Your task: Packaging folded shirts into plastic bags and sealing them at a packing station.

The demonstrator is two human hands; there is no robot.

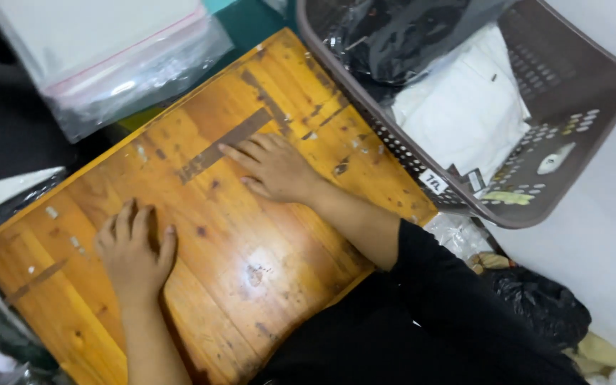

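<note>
1. A stack of clear plastic bags [119,60] with folded white contents is seen just beyond the far left edge of the wooden desk [251,271].
2. The left hand [133,253] is laid flat on the desk, palm down, fingers spread, nothing grasped.
3. The right hand [272,167] is pressed flat on the desk near its far side, released, fingertips touching a dark tape strip [215,150].
4. A brown perforated basket [572,142], holding white cloth [465,107] and black plastic, is set just beside the desk's right edge.
</note>
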